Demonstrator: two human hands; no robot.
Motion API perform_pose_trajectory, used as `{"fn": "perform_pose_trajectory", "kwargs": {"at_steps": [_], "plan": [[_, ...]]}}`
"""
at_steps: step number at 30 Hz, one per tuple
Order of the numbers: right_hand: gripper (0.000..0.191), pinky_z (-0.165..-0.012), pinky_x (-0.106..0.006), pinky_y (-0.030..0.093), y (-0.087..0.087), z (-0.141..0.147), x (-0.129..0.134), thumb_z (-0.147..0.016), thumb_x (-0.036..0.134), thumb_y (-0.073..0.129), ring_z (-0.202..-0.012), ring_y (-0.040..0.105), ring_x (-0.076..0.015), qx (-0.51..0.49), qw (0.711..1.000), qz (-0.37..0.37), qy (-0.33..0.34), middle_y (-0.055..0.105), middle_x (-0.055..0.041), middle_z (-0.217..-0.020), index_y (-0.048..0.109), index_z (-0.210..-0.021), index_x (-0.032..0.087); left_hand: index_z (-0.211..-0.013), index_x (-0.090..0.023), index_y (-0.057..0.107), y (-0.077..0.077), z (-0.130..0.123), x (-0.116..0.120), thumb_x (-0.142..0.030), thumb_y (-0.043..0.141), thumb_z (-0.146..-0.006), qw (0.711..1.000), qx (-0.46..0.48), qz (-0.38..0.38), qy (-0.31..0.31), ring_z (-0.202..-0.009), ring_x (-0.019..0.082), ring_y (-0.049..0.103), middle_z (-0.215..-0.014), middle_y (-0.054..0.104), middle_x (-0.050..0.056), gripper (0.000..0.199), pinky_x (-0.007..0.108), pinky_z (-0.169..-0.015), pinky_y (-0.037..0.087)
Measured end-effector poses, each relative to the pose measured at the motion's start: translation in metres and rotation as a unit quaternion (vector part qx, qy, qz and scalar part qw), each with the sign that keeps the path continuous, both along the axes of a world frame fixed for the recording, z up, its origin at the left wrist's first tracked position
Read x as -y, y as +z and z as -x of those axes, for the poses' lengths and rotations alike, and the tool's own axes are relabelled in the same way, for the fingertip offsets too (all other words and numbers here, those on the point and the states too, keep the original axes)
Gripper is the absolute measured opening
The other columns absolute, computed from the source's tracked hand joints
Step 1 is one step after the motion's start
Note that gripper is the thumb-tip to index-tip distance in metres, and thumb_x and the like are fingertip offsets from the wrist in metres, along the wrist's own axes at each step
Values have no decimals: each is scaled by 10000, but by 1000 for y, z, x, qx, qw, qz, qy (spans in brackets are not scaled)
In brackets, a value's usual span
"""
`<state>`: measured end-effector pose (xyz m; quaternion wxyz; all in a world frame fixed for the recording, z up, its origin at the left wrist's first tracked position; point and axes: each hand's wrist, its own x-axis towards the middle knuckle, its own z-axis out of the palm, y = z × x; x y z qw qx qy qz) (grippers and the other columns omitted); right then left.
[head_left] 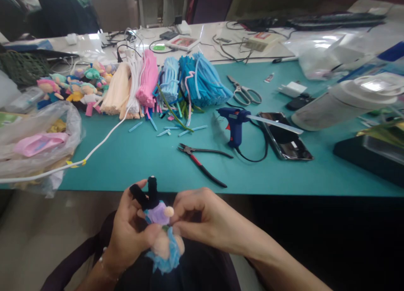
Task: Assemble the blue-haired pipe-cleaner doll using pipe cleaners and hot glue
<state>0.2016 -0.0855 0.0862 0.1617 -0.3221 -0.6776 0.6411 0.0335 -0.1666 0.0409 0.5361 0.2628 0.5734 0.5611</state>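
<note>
A small fuzzy doll (158, 214) with blue hair, a lilac body and black legs is held over my lap, head toward me and legs toward the table. My left hand (131, 228) wraps round its side, thumb near the neck. At the doll's other side is my right hand (202, 217), thumb and forefinger pinched together by the neck and arm; whether a small piece is between them I cannot make out. Beyond the hands, pliers (202, 160) with red and black handles lie on the green mat (126, 156).
A blue glue gun (235, 123) with a clear stick stands beside a phone (285, 135). Behind are scissors (244, 93) and bundles of pipe cleaners (148, 80). Finished dolls (72, 87) and a plastic bag (38, 144) are left; a white cable (104, 141) crosses the mat. A tumbler (341, 99) leans right.
</note>
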Motion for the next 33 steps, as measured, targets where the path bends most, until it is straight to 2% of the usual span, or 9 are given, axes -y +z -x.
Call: {"fn": "perform_pose_trajectory", "kwargs": {"at_steps": [9, 11, 15, 22, 33], "plan": [[77, -581, -197, 540, -2, -2, 0, -775, 115, 662, -598, 639, -92, -31, 999, 30, 0, 636, -2, -765, 697, -716, 151, -1171, -246, 569, 2, -4, 1, -97, 767, -550, 1000, -5, -9, 23, -669, 149, 694, -909, 738, 30, 668, 207, -591, 541], [61, -580, -194, 528, -3, -2, -1, -778, 171, 688, -606, 634, -91, -35, 998, 52, 9, 637, -10, -780, 704, -727, 142, -1178, -243, 567, 1, -4, 2, -115, 770, -560, 1000, -10, -17, 18, -672, 151, 695, -906, 738, 29, 663, 208, -591, 543], [150, -568, -186, 496, -6, -2, -6, -767, 273, 728, -632, 618, -92, -32, 995, 92, 26, 644, -22, -788, 715, -730, 129, -1212, -228, 545, 0, -4, 3, -138, 757, -591, 999, -29, -35, 14, -674, 155, 698, -903, 736, 33, 662, 224, -600, 555], [80, -569, -189, 480, -7, -1, -6, -737, 192, 718, -611, 609, -82, -14, 995, 92, 31, 632, -2, -766, 686, -686, 139, -1202, -240, 538, 4, -11, 4, -91, 722, -602, 998, -51, -31, 37, -727, 166, 718, -912, 739, 32, 646, 233, -656, 567], [144, -512, -198, 409, -13, 2, -5, -719, 240, 709, -562, 552, -80, -27, 988, 150, 12, 588, 16, -690, 619, -659, 144, -1184, -248, 568, -13, -1, 4, -107, 793, -569, 998, -19, -52, 21, -654, 146, 705, -919, 745, 33, 670, 189, -563, 549]]}}
